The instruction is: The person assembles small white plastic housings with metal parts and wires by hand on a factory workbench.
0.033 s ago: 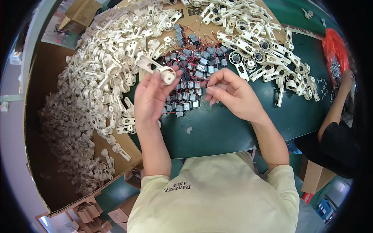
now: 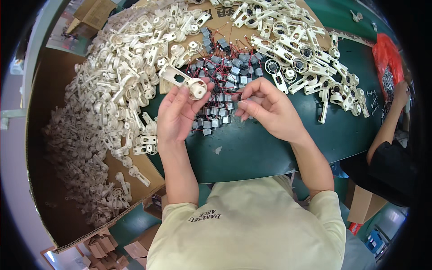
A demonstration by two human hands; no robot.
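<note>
My left hand (image 2: 177, 110) is closed on a cream plastic housing (image 2: 196, 89). Its round cup end sits between thumb and fingers, and its slotted arm points up and to the left. My right hand (image 2: 270, 108) is held in a pinch just to the right, with a small dark piece (image 2: 239, 96) at its fingertips, too small to name. Beneath and between the hands lies a heap of small grey motors (image 2: 220, 110) with red wires, partly hidden by my fingers.
Many similar cream housings (image 2: 121, 85) are piled at the left and spill into a large cardboard box (image 2: 47, 189). Housings with dark round inserts (image 2: 299, 65) lie on the green table (image 2: 252, 157). At right, another person's hand (image 2: 402, 93) touches a red bag (image 2: 387, 56) of small metal parts.
The housing in my left hand has turned slightly, so its slotted arm shows more plainly. My right hand has barely moved.
</note>
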